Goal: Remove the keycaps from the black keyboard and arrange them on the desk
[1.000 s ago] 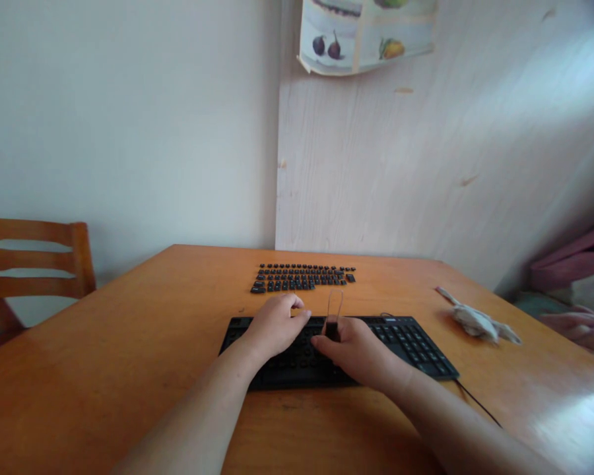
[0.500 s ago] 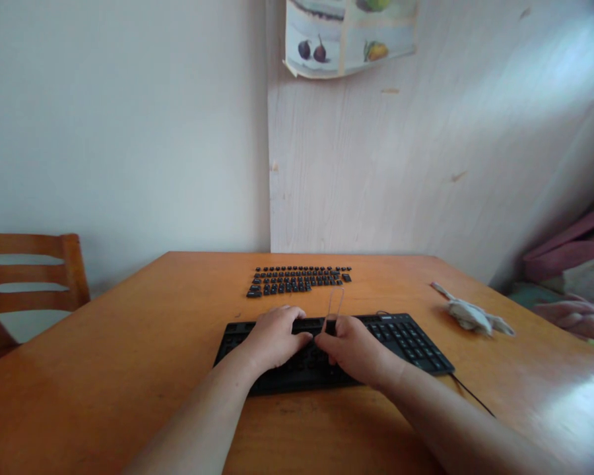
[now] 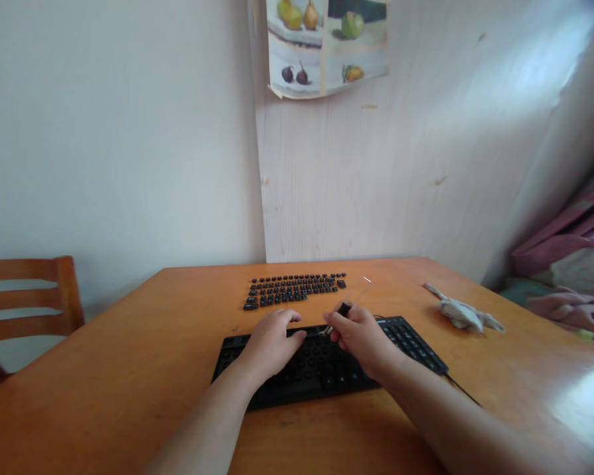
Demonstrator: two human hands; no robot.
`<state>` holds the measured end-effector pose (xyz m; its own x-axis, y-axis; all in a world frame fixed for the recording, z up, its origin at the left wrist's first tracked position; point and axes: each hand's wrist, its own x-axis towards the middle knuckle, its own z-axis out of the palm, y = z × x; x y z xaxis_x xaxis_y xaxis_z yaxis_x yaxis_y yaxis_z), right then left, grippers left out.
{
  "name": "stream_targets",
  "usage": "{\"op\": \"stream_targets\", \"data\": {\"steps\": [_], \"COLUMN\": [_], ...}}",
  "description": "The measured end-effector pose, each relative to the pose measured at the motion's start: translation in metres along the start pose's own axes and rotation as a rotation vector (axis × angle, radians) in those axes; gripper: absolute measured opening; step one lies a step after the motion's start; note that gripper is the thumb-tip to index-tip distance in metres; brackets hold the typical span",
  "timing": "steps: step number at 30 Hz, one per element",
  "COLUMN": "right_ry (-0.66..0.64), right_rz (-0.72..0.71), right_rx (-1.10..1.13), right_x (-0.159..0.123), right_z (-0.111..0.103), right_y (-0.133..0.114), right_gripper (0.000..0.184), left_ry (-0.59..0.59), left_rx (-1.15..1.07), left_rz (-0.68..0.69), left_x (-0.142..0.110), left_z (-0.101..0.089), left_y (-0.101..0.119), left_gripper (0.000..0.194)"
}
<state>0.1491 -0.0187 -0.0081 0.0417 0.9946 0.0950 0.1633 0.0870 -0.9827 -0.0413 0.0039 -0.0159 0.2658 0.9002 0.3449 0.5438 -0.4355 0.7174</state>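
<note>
A black keyboard (image 3: 297, 394) lies on the table before me, its left and middle part stripped of keycaps while the number pad at the right end keeps them. My left hand (image 3: 273, 343) rests over its left half, thumb and fingers apart, pressing lightly on the frame near the back edge. In my right hand (image 3: 359, 335) is a keycap puller with a black handle (image 3: 344, 309), held tilted. Its thin wire loop sticks up past the hand, and its metal tips point down at the keyboard's upper middle. Whether a keycap sits in the tips, I cannot tell.
Removed keycaps (image 3: 277, 290) lie in rows behind the keyboard. A greyish cloth (image 3: 462, 315) is on the right of the wooden table (image 3: 129, 369). The keyboard cable (image 3: 464, 390) runs off right. A wooden chair (image 3: 27, 297) stands left, and bedding (image 3: 564, 277) is at far right.
My right hand has tilted the puller from upright toward the right and lifted slightly. My left hand stays on the keyboard. The view has shifted slightly upward and to the right.
</note>
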Motion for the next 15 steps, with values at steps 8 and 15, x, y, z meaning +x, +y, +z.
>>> {"op": "stream_targets", "data": {"steps": [8, 15], "right_ry": [0.053, -0.025], "right_rz": [-0.091, -0.147], "right_rx": [0.135, 0.199], "right_x": [-0.003, -0.004], "right_z": [0.006, 0.015], "right_y": [-0.003, 0.005], "right_gripper": [0.029, 0.03], "left_ry": [-0.151, -0.227], "left_rx": [-0.522, -0.7], "left_rz": [-0.198, -0.279], "left_x": [-0.007, -0.009], "left_z": [0.001, 0.005], "left_y": [0.032, 0.034], "left_gripper": [0.026, 0.022]}}
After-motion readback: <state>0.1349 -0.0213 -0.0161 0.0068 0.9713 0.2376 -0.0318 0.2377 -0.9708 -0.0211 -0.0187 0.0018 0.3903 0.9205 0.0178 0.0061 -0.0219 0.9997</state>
